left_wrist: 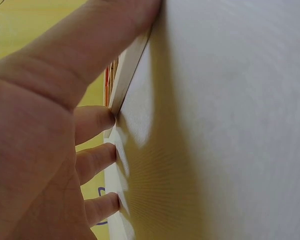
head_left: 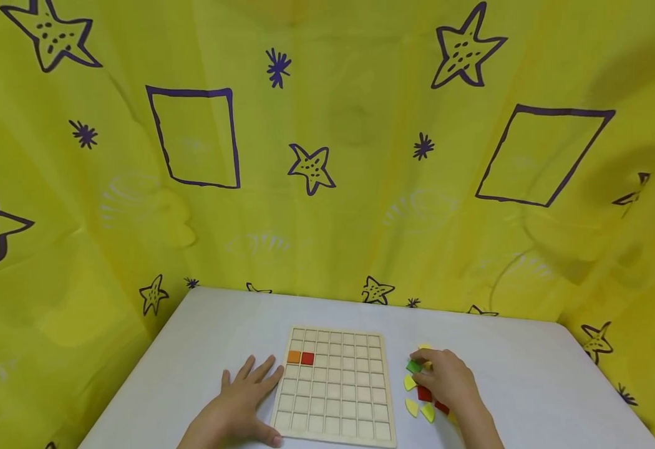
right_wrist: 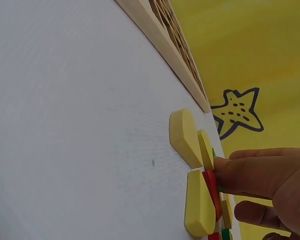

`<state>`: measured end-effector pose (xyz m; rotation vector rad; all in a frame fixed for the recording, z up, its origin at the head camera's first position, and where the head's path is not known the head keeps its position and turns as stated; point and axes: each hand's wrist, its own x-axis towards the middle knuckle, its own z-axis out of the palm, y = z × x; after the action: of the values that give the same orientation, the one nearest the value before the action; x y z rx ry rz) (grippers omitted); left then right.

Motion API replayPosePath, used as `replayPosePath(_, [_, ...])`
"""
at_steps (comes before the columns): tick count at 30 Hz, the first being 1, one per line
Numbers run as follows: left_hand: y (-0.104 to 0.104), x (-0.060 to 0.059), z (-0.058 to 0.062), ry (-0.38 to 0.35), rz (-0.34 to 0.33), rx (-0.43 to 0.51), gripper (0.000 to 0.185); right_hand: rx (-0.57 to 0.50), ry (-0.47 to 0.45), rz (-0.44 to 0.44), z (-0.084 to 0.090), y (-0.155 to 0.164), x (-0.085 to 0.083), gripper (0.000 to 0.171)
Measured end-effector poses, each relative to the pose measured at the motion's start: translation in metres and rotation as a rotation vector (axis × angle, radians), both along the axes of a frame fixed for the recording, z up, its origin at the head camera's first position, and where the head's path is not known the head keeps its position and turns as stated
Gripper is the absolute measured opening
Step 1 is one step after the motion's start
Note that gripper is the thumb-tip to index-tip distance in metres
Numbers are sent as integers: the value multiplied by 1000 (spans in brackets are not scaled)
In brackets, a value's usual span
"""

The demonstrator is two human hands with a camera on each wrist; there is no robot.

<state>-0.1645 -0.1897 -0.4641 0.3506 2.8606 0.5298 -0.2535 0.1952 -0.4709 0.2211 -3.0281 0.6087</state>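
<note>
Head view: right fingers (head_left: 425, 355) around green tile (head_left: 413, 366), star-printed backdrop (head_left: 355, 93).

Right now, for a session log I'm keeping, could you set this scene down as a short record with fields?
Board: wooden grid board, flat on the white table
Placed tiles: orange square in the leftmost column, third row from the far edge; red square in the next cell right
Left hand: left hand spread at the board's left edge
Right hand: right hand with fingers at a green piece; firm grip not certain
Loose pieces: yellow pieces and red pieces, right of the board
Backdrop: yellow sheet with dark stars
</note>
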Motion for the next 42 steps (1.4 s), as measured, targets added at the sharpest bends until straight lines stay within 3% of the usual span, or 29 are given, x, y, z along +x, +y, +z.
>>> replayPosePath(18, [-5,3,-6,10,9,35,114,54,36,51,-1,-7,0,35])
replayPosePath(30, [-4,2,-7,18,8,53,115,71,35,83,-4,-5,1,21])
replayPosePath(42, [-1,0,-4,22,-3,41,114,-20,63,24,-3,-5,-1,15])
